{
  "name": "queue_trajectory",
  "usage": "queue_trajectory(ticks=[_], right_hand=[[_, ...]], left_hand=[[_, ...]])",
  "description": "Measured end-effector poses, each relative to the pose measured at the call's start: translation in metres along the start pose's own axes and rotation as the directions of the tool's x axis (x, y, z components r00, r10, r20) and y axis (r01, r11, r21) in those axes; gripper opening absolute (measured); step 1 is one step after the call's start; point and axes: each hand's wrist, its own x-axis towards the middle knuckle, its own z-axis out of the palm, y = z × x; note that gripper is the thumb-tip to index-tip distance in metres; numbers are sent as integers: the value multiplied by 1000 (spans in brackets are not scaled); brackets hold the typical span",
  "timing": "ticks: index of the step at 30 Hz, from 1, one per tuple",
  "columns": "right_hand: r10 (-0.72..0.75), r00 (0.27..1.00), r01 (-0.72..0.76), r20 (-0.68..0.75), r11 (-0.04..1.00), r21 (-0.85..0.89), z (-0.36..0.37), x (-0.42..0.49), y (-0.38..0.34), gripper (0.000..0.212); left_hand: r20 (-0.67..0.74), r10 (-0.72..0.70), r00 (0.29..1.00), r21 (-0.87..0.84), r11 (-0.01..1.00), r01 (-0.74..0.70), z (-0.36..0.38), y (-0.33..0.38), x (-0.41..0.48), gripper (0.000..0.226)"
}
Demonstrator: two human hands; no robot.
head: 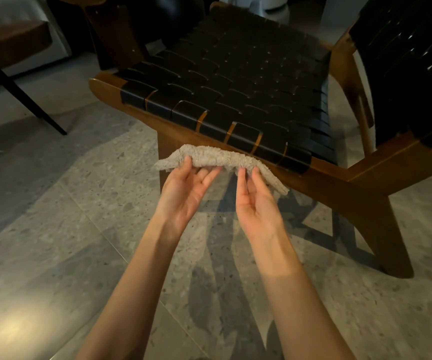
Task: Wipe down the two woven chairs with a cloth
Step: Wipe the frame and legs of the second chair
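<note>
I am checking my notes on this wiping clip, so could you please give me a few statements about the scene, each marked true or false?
1. The left hand and the right hand both hold the cloth. True.
2. The cloth lies spread flat on the seat. False: it is bunched up and held by the seat's front edge.
3. The seat is woven of dark straps. True.
4. The frame is white metal. False: it is brown wood.
5. The floor is carpeted. False: it is speckled, stone-like tile.
</note>
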Motion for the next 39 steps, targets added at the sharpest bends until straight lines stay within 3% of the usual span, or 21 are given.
queue_trajectory(ticks=[1,3,4,5,6,7,12,13,14,15,16,17,19,20,22,25,27,32,33,37,39], right_hand=[[107,993,-101,-39,986,135,1,-1,-1,67],[109,994,-108,8,980,169,-4,-2,-11,38],[79,997,-80,11,988,136,-6,-4,-18,36],[-27,997,25,-69,999,-30,-9,-4,-20,38],[-49,991,41,-122,997,-63,-12,-4,-22,42],[-113,985,85,-130,975,-206,-19,-8,-29,45],[-166,952,130,-257,980,-150,-50,-14,-57,53],[-212,937,130,-276,949,-287,-65,-12,-63,51],[-301,913,124,-275,847,-516,-80,-14,-70,48],[-443,871,175,-211,682,-710,-96,-13,-74,46],[-424,894,188,-147,650,-736,-113,-11,-74,45],[-369,922,179,-121,681,-710,-135,-8,-73,46],[-409,907,161,-97,552,-818,-156,-9,-75,48],[-443,888,116,-122,473,-873,-161,-8,-76,48],[-456,867,9,-201,418,-908,-162,-3,-83,48],[-439,883,27,-165,398,-917,-173,-2,-89,44],[-406,911,100,-66,375,-921,-176,-9,-88,45],[-394,919,130,14,271,-954,-149,-7,-78,47],[-369,929,115,-11,318,-941,-140,-7,-73,50],[-243,958,263,150,544,-797,-99,-12,-62,81],[-164,952,306,259,447,-841,-81,-6,-51,74]], left_hand=[[7,20,1000,21,1000,-20,2,-1,1,34],[32,29,999,70,997,-31,6,-5,1,30],[42,19,999,98,995,-23,8,-8,1,29],[52,4,999,120,993,-10,10,-12,1,28],[58,-14,998,132,991,6,13,-17,1,28],[60,-31,998,131,991,23,15,-24,2,28],[77,-122,990,160,981,108,30,-76,1,36],[91,-149,985,171,976,131,34,-89,0,31],[98,-175,980,177,972,156,38,-101,0,28],[99,-202,974,177,967,182,42,-113,0,28],[98,-226,969,172,963,207,46,-125,1,29],[97,-245,965,159,960,228,49,-136,2,30],[88,-281,956,140,953,267,55,-154,2,32],[85,-301,950,149,946,287,58,-162,1,33],[79,-345,935,192,926,326,64,-176,0,36],[51,-384,922,230,903,364,68,-186,2,41],[42,-383,923,222,904,365,67,-186,3,41],[54,-321,945,146,939,311,57,-161,1,26],[56,-287,956,137,951,277,55,-150,1,24],[29,-140,990,122,983,135,38,-99,-1,27],[-3,-81,997,136,987,81,29,-73,1,27]])
